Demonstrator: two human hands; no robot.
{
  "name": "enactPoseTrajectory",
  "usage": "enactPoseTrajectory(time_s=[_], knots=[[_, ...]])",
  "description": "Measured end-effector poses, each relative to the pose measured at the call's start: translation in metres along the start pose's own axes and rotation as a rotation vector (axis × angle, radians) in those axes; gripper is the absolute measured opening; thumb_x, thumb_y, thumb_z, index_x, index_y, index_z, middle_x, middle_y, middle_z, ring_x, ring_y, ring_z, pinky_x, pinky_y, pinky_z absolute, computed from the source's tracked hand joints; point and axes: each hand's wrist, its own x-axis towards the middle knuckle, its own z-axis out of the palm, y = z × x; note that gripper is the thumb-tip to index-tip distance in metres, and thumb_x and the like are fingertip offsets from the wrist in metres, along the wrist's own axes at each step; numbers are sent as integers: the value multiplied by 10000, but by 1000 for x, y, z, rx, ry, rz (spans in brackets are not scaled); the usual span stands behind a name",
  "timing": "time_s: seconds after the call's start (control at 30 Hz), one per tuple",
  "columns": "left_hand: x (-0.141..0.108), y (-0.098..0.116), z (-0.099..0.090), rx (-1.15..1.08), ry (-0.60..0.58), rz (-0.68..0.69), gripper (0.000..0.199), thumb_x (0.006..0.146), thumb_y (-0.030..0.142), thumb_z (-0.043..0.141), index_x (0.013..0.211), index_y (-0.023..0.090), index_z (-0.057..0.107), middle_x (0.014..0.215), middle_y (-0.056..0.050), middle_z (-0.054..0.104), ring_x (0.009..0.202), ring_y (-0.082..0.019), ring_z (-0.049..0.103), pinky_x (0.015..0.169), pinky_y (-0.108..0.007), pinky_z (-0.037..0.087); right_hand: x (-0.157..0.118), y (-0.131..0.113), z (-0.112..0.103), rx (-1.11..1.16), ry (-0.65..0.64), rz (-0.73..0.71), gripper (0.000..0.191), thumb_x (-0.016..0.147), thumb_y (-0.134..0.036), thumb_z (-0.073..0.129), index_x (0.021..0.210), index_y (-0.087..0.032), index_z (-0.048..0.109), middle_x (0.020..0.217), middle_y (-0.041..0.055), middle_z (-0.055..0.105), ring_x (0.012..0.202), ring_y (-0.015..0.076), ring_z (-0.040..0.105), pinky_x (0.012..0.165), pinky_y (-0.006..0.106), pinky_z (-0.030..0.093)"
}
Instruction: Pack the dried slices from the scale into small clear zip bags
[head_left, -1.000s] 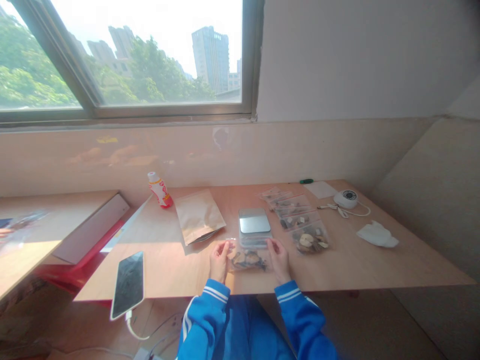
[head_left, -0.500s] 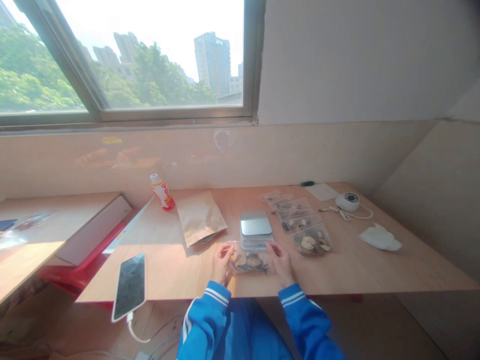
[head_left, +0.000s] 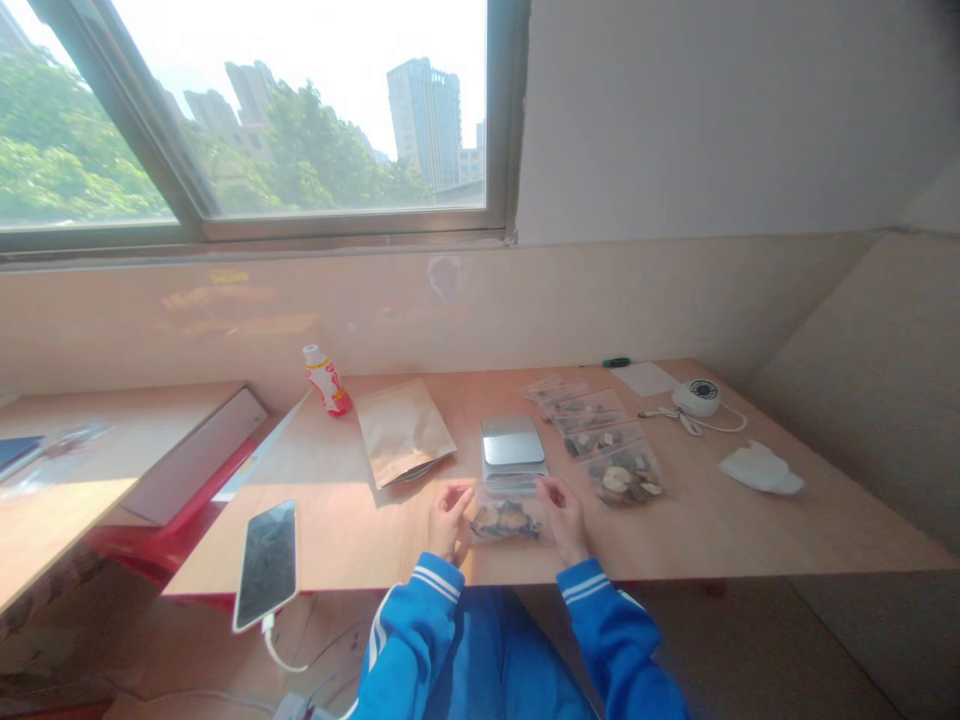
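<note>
A clear zip bag [head_left: 507, 519] with brown and dark dried slices in it is stretched between my hands, close to the table's front edge. My left hand [head_left: 450, 518] pinches its upper left corner. On the other side, my right hand [head_left: 564, 520] is closed on the upper right corner. Just behind the bag stands a small digital scale [head_left: 513, 441] with a shiny plate, its front partly covered by the bag. To the right of the scale, several filled zip bags [head_left: 622, 475] lie overlapping in a row that runs back toward the wall.
Left of the scale lies a brown paper pouch [head_left: 405, 432], with a red and white bottle [head_left: 327, 381] behind it. A phone [head_left: 267, 566] on a cable overhangs the front left edge. At the right are a white round fan-like device [head_left: 697, 397] and crumpled tissue [head_left: 760, 468].
Both hands keep hold of the zip bag's top corners, and the bag has barely moved. The whole view has shifted slightly.
</note>
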Motion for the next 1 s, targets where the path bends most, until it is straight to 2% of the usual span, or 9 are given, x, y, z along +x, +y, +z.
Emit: enactPoseTrajectory(time_s=[0.2, 0.33, 0.53, 0.73, 1.0], knots=[[-3, 6, 1, -14, -41, -39, 275, 690, 389, 704, 831, 153, 689, 841, -68, 695, 833, -188, 631, 780, -298, 472, -2, -8, -1, 33, -76, 32, 297, 771, -453, 631, 857, -170, 658, 712, 11, 618, 678, 161, 548, 649, 283, 438], [-4, 11, 2, -18, -51, -51, 305, 658, 377, 733, 871, 164, 686, 838, -59, 699, 817, -179, 635, 740, -280, 479, -3, -8, 0, -12, -146, 38, 335, 767, -458, 637, 916, -161, 673, 794, 48, 657, 722, 181, 567, 663, 297, 448], [-3, 8, -1, -4, -44, -78, 297, 627, 401, 752, 763, 143, 694, 741, -51, 695, 735, -167, 636, 710, -272, 482, -5, -8, 1, -76, -138, 61, 371, 749, -484, 643, 869, -138, 696, 772, 70, 675, 720, 196, 579, 669, 320, 458], [-4, 5, -4, -6, -50, -115, 339, 628, 403, 752, 820, 128, 700, 757, -58, 700, 665, -154, 622, 610, -259, 475, -4, -14, 1, -125, -129, 0, 333, 742, -472, 644, 813, -153, 703, 781, 58, 675, 715, 182, 573, 673, 308, 453], [-2, 6, -4, 4, -57, -107, 306, 597, 396, 777, 740, 134, 709, 705, -45, 690, 702, -164, 632, 675, -269, 487, -5, -3, 3, -197, -103, -40, 292, 767, -440, 611, 783, -152, 654, 767, 48, 640, 704, 177, 556, 645, 289, 444]])
